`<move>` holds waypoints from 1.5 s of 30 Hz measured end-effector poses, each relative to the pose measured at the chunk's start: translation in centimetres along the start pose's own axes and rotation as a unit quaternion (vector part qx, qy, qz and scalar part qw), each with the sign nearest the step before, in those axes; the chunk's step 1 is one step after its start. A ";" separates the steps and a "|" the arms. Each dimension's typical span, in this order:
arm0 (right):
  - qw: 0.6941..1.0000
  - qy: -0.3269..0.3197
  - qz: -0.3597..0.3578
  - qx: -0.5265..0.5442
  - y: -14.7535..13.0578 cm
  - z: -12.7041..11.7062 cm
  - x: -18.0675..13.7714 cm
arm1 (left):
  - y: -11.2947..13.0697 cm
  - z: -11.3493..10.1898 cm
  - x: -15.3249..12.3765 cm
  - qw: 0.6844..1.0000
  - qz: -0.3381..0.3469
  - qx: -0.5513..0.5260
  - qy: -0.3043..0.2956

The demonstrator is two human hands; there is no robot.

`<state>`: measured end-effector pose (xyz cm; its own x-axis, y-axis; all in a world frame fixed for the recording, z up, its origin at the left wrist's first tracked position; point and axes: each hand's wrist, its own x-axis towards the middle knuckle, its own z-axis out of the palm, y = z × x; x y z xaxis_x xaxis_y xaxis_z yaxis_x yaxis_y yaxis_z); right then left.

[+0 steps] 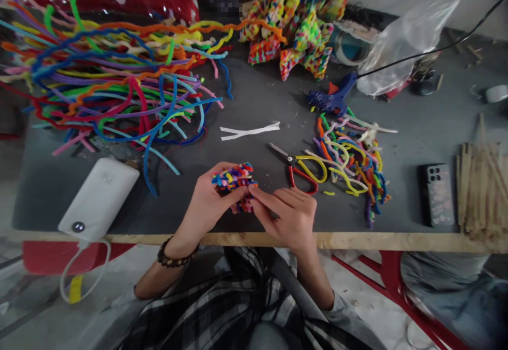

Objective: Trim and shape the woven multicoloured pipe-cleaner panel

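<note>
My left hand (208, 202) and my right hand (288, 215) meet over the near edge of the grey table (254, 101). Both are closed on a small multicoloured woven pipe-cleaner piece (235, 178), the left cupping it from the left, the right pinching its right side. Red-and-yellow-handled scissors (297, 167) lie just right of the piece. A heap of short pipe-cleaner offcuts (353, 159) lies beyond the scissors. A big spread of long coloured pipe cleaners (111, 80) covers the table's far left.
Finished woven shapes (296, 27) pile at the back centre. A blue glue gun (335, 96) with a black cord, white strips (250, 130), a white power bank (99, 196), a phone (438, 194), wooden sticks (482, 186) and a clear plastic bag (408, 32) also lie about.
</note>
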<state>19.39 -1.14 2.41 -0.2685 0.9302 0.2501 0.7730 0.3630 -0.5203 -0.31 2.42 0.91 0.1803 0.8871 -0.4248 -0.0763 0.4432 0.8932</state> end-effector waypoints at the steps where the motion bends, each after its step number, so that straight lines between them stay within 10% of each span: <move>1: 0.999 -0.003 -0.022 -0.028 0.1 -0.1 0.0 | -0.1 0.0 0.0 1.000 -0.001 -0.005 0.005; 15: 0.994 0.008 -0.109 -0.011 0.8 0.0 -0.1 | -0.1 -0.4 0.3 1.000 0.004 -0.012 0.013; 23: 0.963 0.105 0.207 0.139 -1.2 0.5 0.2 | 0.0 -0.4 0.3 0.998 0.050 0.043 0.020; 32: 0.912 0.027 0.315 0.261 -1.6 0.4 0.9 | 0.9 0.0 0.3 0.985 0.107 0.131 0.035; 45: 0.953 0.044 0.210 0.212 -2.1 1.0 0.7 | 0.6 0.0 0.2 0.980 0.109 0.163 0.044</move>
<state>17.01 -1.20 2.80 0.0771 0.9970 0.0048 0.4951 -0.0341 -0.8682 -0.31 2.86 1.38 0.1079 0.9702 -0.2170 0.2172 0.1900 0.9575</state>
